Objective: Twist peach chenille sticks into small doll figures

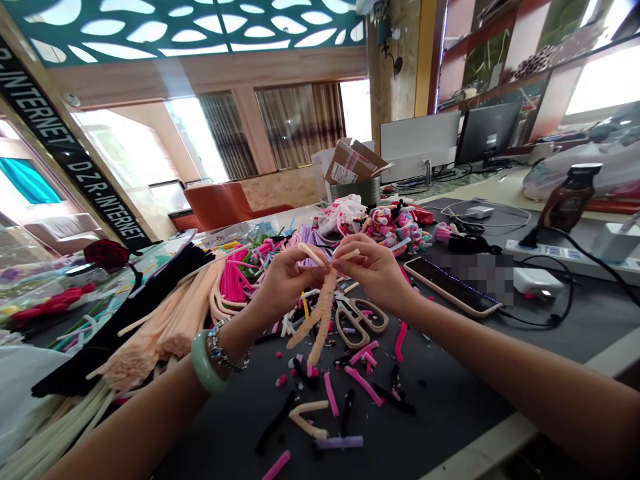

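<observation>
Here, head view. Two hands meet above the middle of the dark bench [450, 400]. The left hand [287, 277] and the right hand [373, 270] each have their fingers pinched together on the peach chenille stems [323, 313], which are held clear of the bench between the two hands. Two fuzzy strands hang down from the grip, and two thin ends stick out above the fingers. The left wrist carries one pale green bangle [204, 361] and one beaded bracelet [225, 350].

One pair of scissors [360, 321] lies on the bench just right of the hanging strands. One phone [450, 285] lies screen up, right of the right hand. Nearer, short cut pieces [330, 393] in pink, black, peach and lilac lie scattered, too many to count surely.

At left lie three bundles of uncut stems: a peach bundle [170, 323], a black bundle [125, 313] and a pink bundle [235, 277].

Far right stand one brown bottle [567, 197], two monitors [420, 143] and one open cardboard box [353, 160].
</observation>
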A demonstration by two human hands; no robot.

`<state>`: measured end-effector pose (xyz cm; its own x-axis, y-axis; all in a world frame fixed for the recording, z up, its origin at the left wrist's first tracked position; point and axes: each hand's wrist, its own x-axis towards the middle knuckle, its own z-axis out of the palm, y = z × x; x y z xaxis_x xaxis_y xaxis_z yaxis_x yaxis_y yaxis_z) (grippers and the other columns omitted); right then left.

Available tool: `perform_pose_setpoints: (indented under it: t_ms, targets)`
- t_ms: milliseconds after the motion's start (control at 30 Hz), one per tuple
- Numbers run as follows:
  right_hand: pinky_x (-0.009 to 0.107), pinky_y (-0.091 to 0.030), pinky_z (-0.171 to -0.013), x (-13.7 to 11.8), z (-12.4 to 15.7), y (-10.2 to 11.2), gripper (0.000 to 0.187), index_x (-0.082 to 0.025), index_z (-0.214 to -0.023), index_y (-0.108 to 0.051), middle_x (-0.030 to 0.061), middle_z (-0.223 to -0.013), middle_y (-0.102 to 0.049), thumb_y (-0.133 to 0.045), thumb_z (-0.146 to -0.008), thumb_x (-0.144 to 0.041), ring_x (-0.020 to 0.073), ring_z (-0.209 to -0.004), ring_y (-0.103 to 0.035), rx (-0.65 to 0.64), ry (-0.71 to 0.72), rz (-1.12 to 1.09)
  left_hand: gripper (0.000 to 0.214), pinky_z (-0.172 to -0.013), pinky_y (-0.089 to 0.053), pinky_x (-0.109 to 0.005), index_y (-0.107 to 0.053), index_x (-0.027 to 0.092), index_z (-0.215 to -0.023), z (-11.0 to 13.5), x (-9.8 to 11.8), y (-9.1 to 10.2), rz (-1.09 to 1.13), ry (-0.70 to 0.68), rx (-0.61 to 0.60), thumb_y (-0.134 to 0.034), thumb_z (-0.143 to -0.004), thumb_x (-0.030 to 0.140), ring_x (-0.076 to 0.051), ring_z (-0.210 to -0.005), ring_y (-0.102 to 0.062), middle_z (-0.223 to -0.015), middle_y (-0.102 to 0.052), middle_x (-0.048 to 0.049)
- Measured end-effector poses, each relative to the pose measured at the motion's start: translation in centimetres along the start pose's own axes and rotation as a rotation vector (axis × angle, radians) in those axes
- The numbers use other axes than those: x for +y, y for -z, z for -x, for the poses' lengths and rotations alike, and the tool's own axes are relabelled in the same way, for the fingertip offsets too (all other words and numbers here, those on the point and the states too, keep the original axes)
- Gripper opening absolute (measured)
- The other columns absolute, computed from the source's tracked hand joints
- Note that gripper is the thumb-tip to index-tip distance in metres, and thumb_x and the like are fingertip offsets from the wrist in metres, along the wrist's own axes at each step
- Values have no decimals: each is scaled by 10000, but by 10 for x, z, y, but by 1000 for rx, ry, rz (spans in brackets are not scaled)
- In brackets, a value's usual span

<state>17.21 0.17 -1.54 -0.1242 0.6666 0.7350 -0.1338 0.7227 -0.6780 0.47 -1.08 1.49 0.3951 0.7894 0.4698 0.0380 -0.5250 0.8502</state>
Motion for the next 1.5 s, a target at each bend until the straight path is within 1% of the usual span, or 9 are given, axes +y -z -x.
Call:
perform_pose_setpoints:
  t_ms: [300,567,733,867,967,1067,1133,1367,1500]
  targets:
    - [311,-486,-757,-1,-1,2,59,-211,-738,-694,24,-856,-560,-680,-744,-154,159,-856,-566,72,62,140,150,-657,-548,-273,-634,140,-814,-1,-2,-3,76,60,24,-705,-730,240,-129,-683,-621,-769,-604,-1]
    - [304,-473,-759,-3,0,3,85,-205,-745,-694,19,-844,-561,-671,-752,-123,151,-829,-569,68,116,259,210,-639,-548,-243,-595,154,-851,2,4,-3,-22,84,87,-711,-716,266,-123,-677,-628,-745,-590,17]
    - [298,-475,-736,-5,1,3,82,-208,-751,-696,21,-852,-558,-673,-754,-129,152,-824,-568,55,152,312,144,-509,-502,-221,-570,162,-857,4,6,1,-152,77,141,-541,-815,296,-132,-589,-617,-683,-578,15]
    - [296,-483,-734,-9,2,3,92,-220,-758,-691,23,-869,-556,-673,-756,-130,152,-828,-571,13,200,371,350,-420,-414,-188,-603,144,-738,3,11,7,-283,98,140,-392,-886,380,-98,-443,-531,-534,-541,16]
    - [309,-486,-757,-12,3,2,103,-234,-773,-685,25,-890,-556,-665,-763,-134,153,-826,-579,-25,247,427,429,-383,-363,-186,-626,125,-611,0,15,8,-382,186,55,-474,-852,446,-88,-372,-487,-422,-535,3]
    - [301,-493,-735,-12,4,2,99,-229,-784,-674,31,-921,-539,-636,-791,-138,136,-784,-592,-62,266,441,402,-359,-327,-185,-639,119,-589,-1,17,8,-327,334,-59,-532,-820,431,-94,-344,-493,-386,-535,-3]
    - [296,-494,-728,-11,5,2,86,-221,-790,-668,34,-925,-528,-626,-803,-147,132,-776,-593,-73,279,441,386,-355,-321,-182,-644,117,-605,-2,18,7,-264,389,-101,-544,-814,426,-94,-344,-500,-398,-539,-4]
    - [319,-472,-782,-11,4,4,98,-216,-795,-650,40,-909,-541,-605,-806,-130,162,-867,-562,-35,334,516,283,-374,-345,-170,-640,115,-641,0,19,4,-167,372,-86,-649,-755,374,-86,-399,-527,-497,-569,-2]
    - [321,-480,-786,-12,4,3,81,-212,-795,-643,39,-921,-534,-603,-803,-143,164,-860,-568,-3,288,496,303,-381,-354,-164,-626,116,-644,3,17,1,-178,307,-68,-659,-754,396,-84,-414,-525,-514,-586,-5]
